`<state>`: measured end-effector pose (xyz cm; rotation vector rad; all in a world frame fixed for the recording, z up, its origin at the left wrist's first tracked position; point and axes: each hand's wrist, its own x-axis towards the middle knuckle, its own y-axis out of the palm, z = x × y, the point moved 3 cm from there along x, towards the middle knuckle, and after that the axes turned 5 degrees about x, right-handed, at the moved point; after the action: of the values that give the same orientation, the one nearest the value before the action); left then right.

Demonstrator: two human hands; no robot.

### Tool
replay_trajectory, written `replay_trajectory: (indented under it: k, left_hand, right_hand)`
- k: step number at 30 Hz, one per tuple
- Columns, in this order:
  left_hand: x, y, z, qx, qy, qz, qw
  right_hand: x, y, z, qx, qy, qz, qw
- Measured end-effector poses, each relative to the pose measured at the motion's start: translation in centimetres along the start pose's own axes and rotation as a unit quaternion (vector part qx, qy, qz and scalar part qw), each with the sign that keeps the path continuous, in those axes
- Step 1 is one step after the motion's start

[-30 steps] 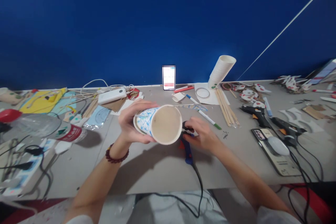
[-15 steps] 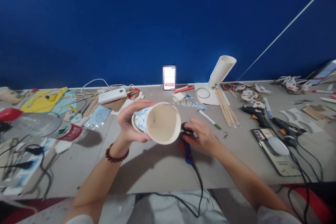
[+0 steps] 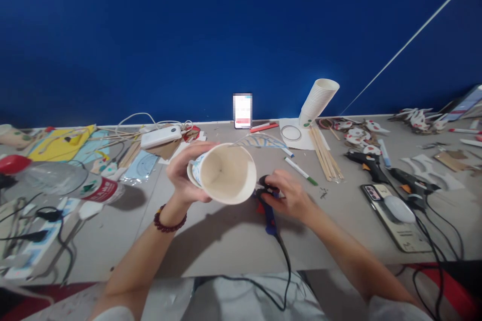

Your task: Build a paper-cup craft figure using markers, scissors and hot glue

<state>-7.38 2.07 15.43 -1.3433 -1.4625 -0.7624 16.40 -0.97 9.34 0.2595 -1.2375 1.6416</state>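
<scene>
My left hand [image 3: 185, 173] is wrapped round the side of a white paper cup [image 3: 228, 173] with blue patterning on its outside. The cup is tilted, its open mouth turned towards me. Behind its upper right rim, a fan-shaped piece [image 3: 265, 141] with blue and orange markings sticks out; where it joins is hidden. Close to the cup's lower right rim, my right hand [image 3: 288, 193] is closed on small scissors [image 3: 266, 185] with dark handles, whose blades are mostly hidden. Under that hand a blue glue gun [image 3: 270, 218] lies on the table, its cable running to the front edge.
A stack of paper cups [image 3: 319, 103] leans at the back beside wooden sticks [image 3: 324, 155]. Two black glue guns, one nearer the sticks [image 3: 365, 164], and a phone [image 3: 395, 220] lie right. At left are a bottle [image 3: 75, 180] and a power strip [image 3: 39, 241].
My left hand has turned the cup slightly and shifted it left, and the fan-shaped piece has moved left with it. My right hand has barely moved.
</scene>
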Motion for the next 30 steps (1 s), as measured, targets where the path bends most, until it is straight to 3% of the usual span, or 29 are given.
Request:
replay_trajectory:
  k: [5,20,26,30]
  left_hand:
    - [0.3,0.2,-0.3,-0.006,0.010,0.032,0.999]
    - [0.6,0.5,-0.8,-0.048,0.001,0.020,0.999]
    - [0.5,0.3,-0.5,-0.049,-0.012,0.027,0.998]
    - [1.2,0.5,-1.3,-0.027,0.007,0.076,0.997]
  right_hand:
    - [0.0,-0.2,-0.5,0.007,-0.013,0.004,1.000]
    - [-0.3,0.7,-1.1,0.018,0.011,-0.001,1.000]
    - [-0.5,0.8,-1.5,0.070,0.060,0.054,0.994]
    - [-0.6,0.7,-1.4,0.008,0.063,0.082,0.995]
